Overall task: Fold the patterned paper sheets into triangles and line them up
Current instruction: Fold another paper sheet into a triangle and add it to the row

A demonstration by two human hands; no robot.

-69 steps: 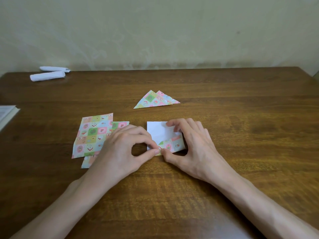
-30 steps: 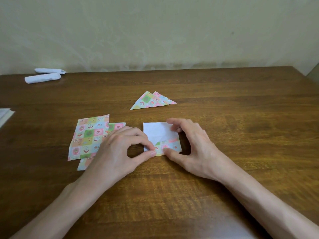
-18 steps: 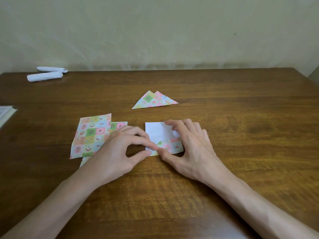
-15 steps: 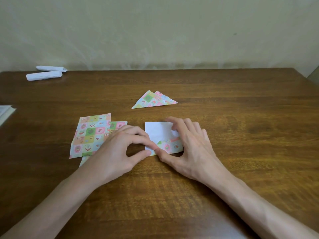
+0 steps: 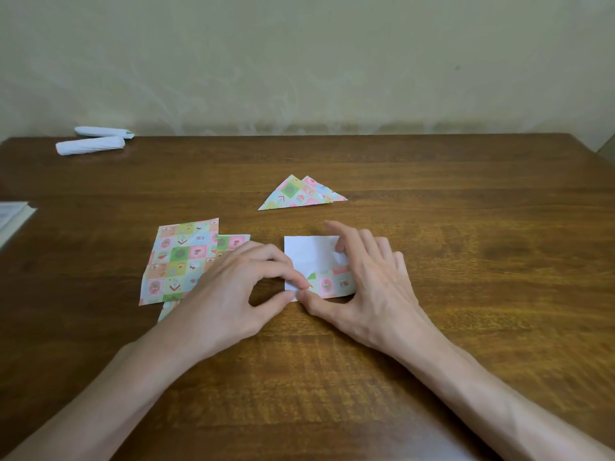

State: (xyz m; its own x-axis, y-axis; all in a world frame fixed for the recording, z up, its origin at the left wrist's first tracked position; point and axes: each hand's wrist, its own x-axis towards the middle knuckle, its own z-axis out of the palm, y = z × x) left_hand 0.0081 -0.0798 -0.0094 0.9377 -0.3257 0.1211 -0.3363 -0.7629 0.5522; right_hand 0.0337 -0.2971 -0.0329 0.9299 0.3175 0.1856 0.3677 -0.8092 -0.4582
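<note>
A small paper sheet [image 5: 309, 254] lies white side up in the middle of the wooden table [image 5: 466, 261], its near edge turned over to show a patterned strip. My left hand [image 5: 229, 294] pinches the sheet's near left corner between thumb and forefinger. My right hand [image 5: 369, 284] holds the near edge with its thumb, while its fingers rest on the right side of the sheet. Two folded patterned triangles [image 5: 299, 194] overlap just beyond. A pile of flat patterned sheets [image 5: 179, 261] lies to the left, partly under my left hand.
Two rolled white papers [image 5: 90, 144] lie at the far left corner by the wall. A white booklet edge [image 5: 13, 217] shows at the left border. The table's right edge is at the far right.
My hands have stayed on the white sheet. The thumbs have drawn closer together at the near left corner, and my right forefinger has lifted off the paper.
</note>
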